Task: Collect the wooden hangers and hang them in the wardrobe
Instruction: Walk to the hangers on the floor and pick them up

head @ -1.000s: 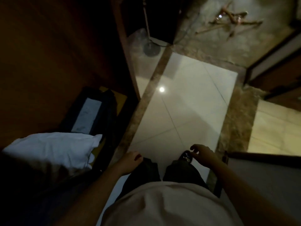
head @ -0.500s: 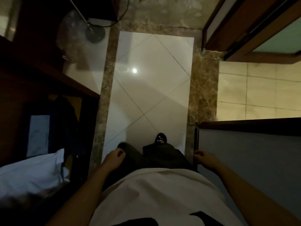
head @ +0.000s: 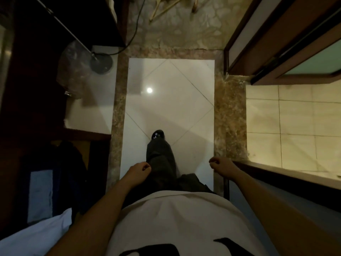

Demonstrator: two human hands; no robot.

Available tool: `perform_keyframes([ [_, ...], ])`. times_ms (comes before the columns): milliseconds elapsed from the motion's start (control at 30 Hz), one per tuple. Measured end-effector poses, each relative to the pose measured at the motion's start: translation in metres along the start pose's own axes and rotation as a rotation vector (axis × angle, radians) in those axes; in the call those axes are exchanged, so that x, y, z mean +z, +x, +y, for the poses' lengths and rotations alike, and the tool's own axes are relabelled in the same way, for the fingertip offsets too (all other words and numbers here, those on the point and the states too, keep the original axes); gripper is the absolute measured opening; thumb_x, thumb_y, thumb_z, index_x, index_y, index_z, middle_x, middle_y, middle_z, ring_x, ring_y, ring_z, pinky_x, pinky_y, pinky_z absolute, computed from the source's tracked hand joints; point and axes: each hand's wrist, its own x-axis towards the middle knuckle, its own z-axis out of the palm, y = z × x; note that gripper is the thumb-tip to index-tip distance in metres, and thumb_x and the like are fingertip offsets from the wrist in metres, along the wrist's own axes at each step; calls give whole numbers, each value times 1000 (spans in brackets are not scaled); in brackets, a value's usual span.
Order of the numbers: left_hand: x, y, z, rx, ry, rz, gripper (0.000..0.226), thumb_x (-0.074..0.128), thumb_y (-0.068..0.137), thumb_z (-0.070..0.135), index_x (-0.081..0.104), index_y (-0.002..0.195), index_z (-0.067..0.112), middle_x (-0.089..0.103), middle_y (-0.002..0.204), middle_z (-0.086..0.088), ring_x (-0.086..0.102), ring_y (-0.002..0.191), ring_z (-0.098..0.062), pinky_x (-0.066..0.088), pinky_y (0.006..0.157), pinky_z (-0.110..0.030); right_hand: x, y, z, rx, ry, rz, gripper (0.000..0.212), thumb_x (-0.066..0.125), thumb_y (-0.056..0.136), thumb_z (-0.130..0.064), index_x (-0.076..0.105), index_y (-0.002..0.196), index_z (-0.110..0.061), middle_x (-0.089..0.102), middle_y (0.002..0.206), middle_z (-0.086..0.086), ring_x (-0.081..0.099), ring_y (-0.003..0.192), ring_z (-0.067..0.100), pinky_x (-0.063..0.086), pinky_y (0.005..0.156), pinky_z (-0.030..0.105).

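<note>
The person stands on a white tiled floor bordered by brown marble strips, looking straight down. Both arms hang forward at the hips. The left hand is curled into a loose fist, fingers folded in, holding nothing. The right hand is likewise loosely curled and empty, just beside the dark top edge of a low grey partition on the right.

The wooden hangers lie in a heap on the mottled stone floor at the far end, cut off by the top of the frame (only the pale lower arms show), well apart from both hands.

One foot in a black shoe is set forward on the white tile, the dark trouser leg above it. A white shirt with a black mark fills the near middle.

To the left, an open wooden wardrobe stands in deep shadow; dark clothing with a pale blue panel sits inside it, and a white pillow at the near left corner. A round lamp base with a slanting pole and a trailing cable rests on the floor at far left. A brown door frame stands at far right, with cream tiles beyond.
</note>
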Motion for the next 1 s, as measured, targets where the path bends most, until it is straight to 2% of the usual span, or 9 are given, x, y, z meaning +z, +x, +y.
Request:
perform_keyframes([
  [133, -68, 28, 23, -11, 30, -17, 28, 42, 96, 24, 58, 113, 8, 60, 119, -15, 56, 105, -26, 44, 88, -31, -28, 32, -85, -57, -30, 3, 30, 48, 94, -18, 59, 118, -4, 62, 118, 20, 59, 105, 31, 44, 84, 32],
  [200, -103, 41, 36, 10, 30, -18, 29, 41, 96, 24, 57, 114, 8, 59, 117, -14, 56, 103, -25, 45, 87, -32, -43, 47, -129, -122, -60, 2, 30, 48, 94, -19, 59, 118, -5, 62, 118, 18, 59, 105, 29, 42, 82, 28],
  [300, -152, 58, 52, 36, 3, 10, 28, 42, 96, 21, 58, 113, 5, 61, 111, -15, 54, 91, -21, 43, 76, -27, -69, 65, -193, -233, -55, 43, 30, 48, 94, -17, 59, 119, -5, 62, 118, 16, 59, 105, 28, 44, 87, 30],
  [433, -203, 89, 65, 1, -26, 79, 25, 44, 96, 18, 59, 109, 3, 62, 109, -18, 55, 91, -22, 44, 79, -30, -112, 91, -246, -311, -42, 67, 32, 48, 93, -21, 58, 121, -10, 62, 118, 13, 59, 105, 27, 47, 93, 37],
  [600, -246, 131, 98, -62, 114, 42, 30, 45, 95, 22, 58, 117, 5, 59, 119, -14, 56, 101, -23, 43, 83, -27, -184, 136, -255, -281, -51, 80, 28, 49, 93, -18, 60, 117, -8, 62, 115, 13, 56, 94, 21, 41, 80, 25],
  [700, -270, 164, 138, -89, 92, 60, 32, 44, 95, 23, 59, 117, 5, 61, 118, -15, 58, 102, -25, 48, 90, -32, -235, 168, -241, -206, -16, 84, 25, 48, 93, -15, 61, 112, -5, 63, 108, 16, 56, 90, 22, 46, 82, 32],
  [767, -282, 185, 175, -89, 115, 49, 32, 43, 96, 22, 58, 118, 5, 60, 120, -16, 56, 98, -22, 45, 84, -28, -272, 187, -231, -150, 19, 90, 26, 48, 93, -14, 61, 113, -3, 63, 107, 17, 57, 91, 24, 47, 86, 38],
  [900, -298, 221, 271, -51, 127, 21, 30, 44, 96, 21, 59, 115, 3, 61, 117, -17, 58, 103, -29, 44, 83, -29, -346, 208, -211, -27, 107, 74, 28, 46, 95, -11, 58, 117, 0, 61, 113, 21, 55, 91, 24, 46, 78, 31],
  [1000, -308, 250, 358, 49, 93, 14, 28, 45, 95, 21, 60, 112, 6, 63, 113, -16, 58, 96, -26, 44, 82, -29, -397, 224, -197, 17, 145, 73, 29, 45, 96, -15, 57, 120, -3, 59, 118, 19, 56, 99, 27, 47, 89, 34],
])
